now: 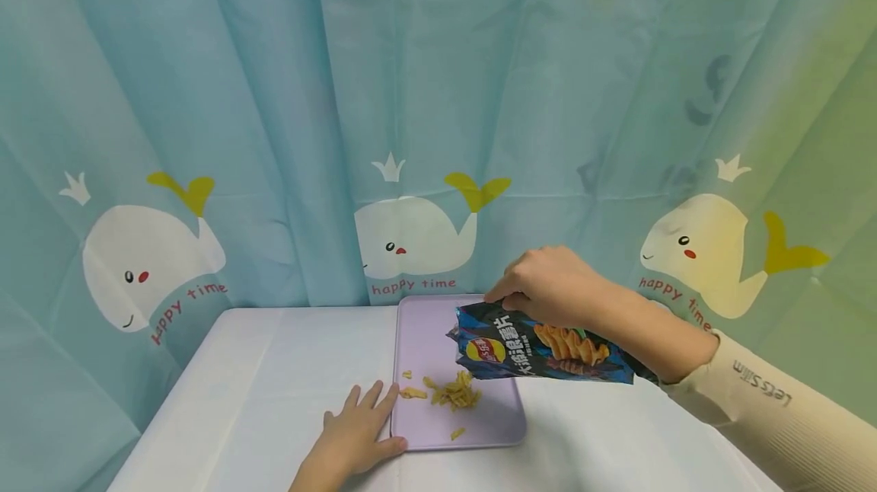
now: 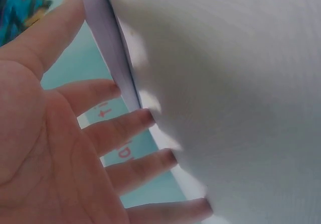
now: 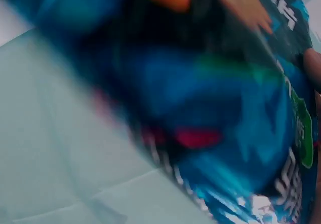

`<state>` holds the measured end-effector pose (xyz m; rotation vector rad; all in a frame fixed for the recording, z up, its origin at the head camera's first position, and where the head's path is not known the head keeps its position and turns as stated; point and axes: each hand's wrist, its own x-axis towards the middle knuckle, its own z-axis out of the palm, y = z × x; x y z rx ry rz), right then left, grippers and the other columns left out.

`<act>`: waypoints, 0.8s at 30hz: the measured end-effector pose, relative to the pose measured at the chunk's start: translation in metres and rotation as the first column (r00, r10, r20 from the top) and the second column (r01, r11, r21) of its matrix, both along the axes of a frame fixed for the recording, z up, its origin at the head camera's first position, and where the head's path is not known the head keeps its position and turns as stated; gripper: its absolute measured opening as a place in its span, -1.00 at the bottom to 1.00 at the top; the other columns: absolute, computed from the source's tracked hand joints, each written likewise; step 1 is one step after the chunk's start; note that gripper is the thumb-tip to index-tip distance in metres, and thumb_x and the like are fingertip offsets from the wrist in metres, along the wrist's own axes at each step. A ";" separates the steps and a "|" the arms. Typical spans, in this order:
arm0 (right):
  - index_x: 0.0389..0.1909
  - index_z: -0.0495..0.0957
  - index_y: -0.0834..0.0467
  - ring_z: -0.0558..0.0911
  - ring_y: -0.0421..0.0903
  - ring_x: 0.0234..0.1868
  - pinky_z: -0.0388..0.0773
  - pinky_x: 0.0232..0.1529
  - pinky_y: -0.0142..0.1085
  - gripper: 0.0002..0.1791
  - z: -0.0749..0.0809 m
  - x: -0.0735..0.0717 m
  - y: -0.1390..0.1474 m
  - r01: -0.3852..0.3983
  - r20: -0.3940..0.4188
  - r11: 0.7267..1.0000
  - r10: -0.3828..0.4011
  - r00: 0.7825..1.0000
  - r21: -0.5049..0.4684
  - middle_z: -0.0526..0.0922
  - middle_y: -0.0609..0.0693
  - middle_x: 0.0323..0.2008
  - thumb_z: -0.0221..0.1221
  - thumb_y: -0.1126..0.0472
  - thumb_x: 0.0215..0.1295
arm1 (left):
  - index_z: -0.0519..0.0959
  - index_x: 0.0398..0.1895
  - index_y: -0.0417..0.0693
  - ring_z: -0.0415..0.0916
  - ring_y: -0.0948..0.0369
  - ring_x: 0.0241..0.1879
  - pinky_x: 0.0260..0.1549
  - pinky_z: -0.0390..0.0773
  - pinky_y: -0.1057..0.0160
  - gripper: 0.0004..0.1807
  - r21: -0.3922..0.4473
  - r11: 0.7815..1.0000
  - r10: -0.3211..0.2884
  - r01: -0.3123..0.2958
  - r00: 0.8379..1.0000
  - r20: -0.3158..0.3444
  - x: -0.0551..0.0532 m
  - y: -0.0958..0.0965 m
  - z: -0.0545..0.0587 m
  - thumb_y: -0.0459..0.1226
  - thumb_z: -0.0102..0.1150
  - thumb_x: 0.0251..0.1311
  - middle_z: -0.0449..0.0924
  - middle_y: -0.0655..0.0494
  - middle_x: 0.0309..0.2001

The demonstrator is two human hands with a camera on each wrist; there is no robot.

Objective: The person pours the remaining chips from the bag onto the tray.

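My right hand [image 1: 551,286] grips a dark blue bag of potato chips [image 1: 527,351] by its upper edge. The bag lies tilted on its side, its torn end over a light purple tray [image 1: 418,332]. Yellow ridged chips [image 1: 455,391] sit in a small heap on the tray, with a few loose pieces around them. With fingers spread, my left hand [image 1: 352,431] touches the tray's left rim; the left wrist view shows the thumb and index fingertip against that rim [image 2: 103,28]. In the right wrist view the bag [image 3: 241,118] fills most of the picture, blurred.
The tray lies on a white-covered table [image 1: 274,370]. Behind the table hangs a light blue curtain [image 1: 274,96] printed with white whales and lettering. The bag hangs over the tray's right side.
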<state>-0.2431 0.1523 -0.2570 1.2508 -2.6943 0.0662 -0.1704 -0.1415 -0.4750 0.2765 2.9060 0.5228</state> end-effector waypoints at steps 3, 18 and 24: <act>-0.11 0.78 -0.17 0.57 -0.37 -0.53 0.34 -0.64 -0.47 -0.73 0.002 0.001 0.001 0.002 0.000 1.000 -0.002 1.000 0.001 0.79 -0.19 -0.22 0.37 0.24 0.23 | 0.39 0.42 -0.04 0.11 -0.45 0.39 0.01 0.11 -0.70 -0.08 0.000 1.000 0.000 0.000 1.000 -0.002 0.000 0.000 0.000 0.19 0.37 0.02 0.31 -0.23 0.42; -0.12 0.78 -0.18 0.51 -0.39 -0.58 0.32 -0.65 -0.47 -0.73 0.003 0.001 0.002 -0.012 -0.027 1.000 0.012 1.000 0.016 0.78 -0.21 -0.26 0.38 0.23 0.22 | 0.38 0.42 -0.04 0.10 -0.45 0.39 0.02 0.11 -0.70 -0.08 -0.001 1.000 -0.001 0.001 1.000 0.002 0.000 0.000 0.001 0.19 0.37 0.03 0.30 -0.23 0.43; -0.12 0.78 -0.18 0.49 -0.41 -0.58 0.33 -0.64 -0.47 -0.73 0.003 0.001 0.003 -0.015 -0.032 1.000 0.015 0.999 0.007 0.78 -0.21 -0.26 0.37 0.23 0.22 | 0.38 0.42 -0.05 0.11 -0.45 0.39 0.02 0.10 -0.70 -0.08 0.003 1.000 -0.001 0.001 1.000 0.000 0.000 0.001 0.001 0.18 0.37 0.03 0.30 -0.23 0.43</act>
